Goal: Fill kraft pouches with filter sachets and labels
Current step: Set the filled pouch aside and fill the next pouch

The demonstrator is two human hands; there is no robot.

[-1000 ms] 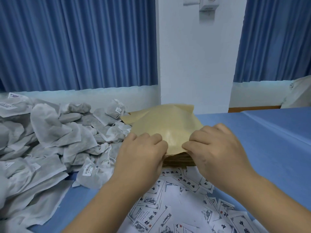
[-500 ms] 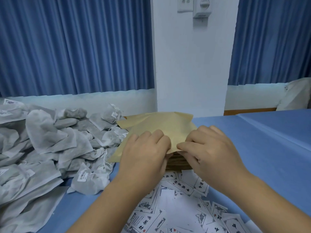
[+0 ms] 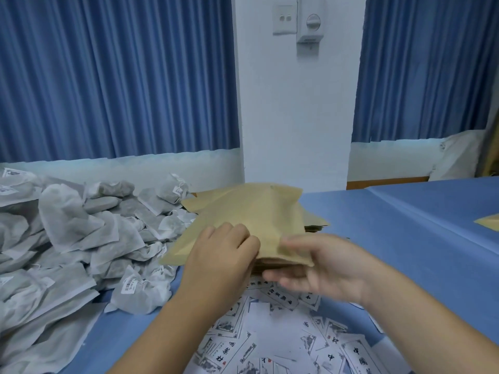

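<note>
Writing on the white paper labels [image 3: 270, 346] is Chinese, too blurred to read. Beyond them, left hand [image 3: 221, 255] curls fingers on the flat tan kraft pouch [image 3: 251, 217]; right hand [image 3: 324, 268] pinches its near corner. Blue tablecloth [image 3: 405, 238] stretches rightward.

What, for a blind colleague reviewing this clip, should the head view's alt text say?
A person's left hand and right hand hold a kraft pouch by its near edge over a blue table. Grey filter sachets are heaped to the left, and printed labels lie scattered nearest the camera.
</note>
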